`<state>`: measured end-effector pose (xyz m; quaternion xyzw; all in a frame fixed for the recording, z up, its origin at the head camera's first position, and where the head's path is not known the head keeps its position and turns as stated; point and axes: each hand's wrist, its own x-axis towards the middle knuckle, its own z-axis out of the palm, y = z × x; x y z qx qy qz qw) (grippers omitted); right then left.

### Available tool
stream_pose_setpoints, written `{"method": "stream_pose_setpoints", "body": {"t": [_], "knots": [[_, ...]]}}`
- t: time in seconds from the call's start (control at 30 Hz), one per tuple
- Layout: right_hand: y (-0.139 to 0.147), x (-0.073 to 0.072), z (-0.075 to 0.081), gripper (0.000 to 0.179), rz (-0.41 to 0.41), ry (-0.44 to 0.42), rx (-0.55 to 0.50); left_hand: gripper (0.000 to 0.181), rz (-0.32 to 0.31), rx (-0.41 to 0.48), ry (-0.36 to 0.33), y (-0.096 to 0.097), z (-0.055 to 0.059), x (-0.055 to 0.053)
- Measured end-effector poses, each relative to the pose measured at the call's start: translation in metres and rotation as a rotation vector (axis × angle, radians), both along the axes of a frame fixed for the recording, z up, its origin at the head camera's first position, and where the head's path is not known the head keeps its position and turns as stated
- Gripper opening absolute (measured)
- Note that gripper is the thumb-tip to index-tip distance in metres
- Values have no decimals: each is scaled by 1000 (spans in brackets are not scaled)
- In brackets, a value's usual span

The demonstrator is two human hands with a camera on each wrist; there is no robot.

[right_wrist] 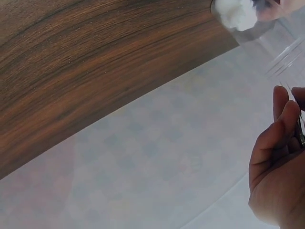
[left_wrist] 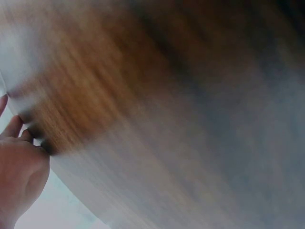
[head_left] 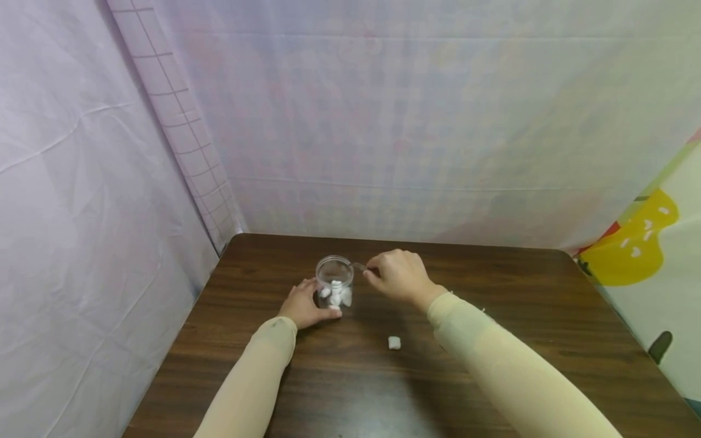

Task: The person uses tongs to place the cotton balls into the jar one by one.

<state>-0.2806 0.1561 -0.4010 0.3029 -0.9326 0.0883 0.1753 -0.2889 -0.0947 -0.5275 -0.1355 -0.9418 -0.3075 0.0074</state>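
A clear jar [head_left: 334, 272] stands on the table with several white cotton balls [head_left: 336, 297] in its lower part. My left hand [head_left: 303, 305] grips it from the left, the thumb across the near side and the fingers behind. My right hand [head_left: 400, 274] pinches slim metal tweezers [head_left: 358, 266], whose tip reaches the jar's right rim. In the right wrist view, part of the cotton [right_wrist: 237, 14] shows through the jar at the top, and my right hand [right_wrist: 279, 167] is at the right edge. The left wrist view shows only part of my left hand [left_wrist: 24, 171].
A single white cotton piece [head_left: 394, 343] lies on the brown wooden table [head_left: 339, 371], nearer to me than the jar. Pale curtains [head_left: 394, 121] hang behind the table's far edge and along its left side. A cloth with a yellow print [head_left: 630, 255] is at the right.
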Motion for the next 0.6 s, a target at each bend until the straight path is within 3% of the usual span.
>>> {"method": "stream_pose_setpoints", "body": {"t": [0.4, 0.6], "knots": [[24, 2, -3, 22, -60, -49, -17, 103, 9, -11, -18, -1, 2, 1], [52, 8, -13, 19, -69, -146, 18, 103, 8, -20, -13, -2, 1, -1]]}}
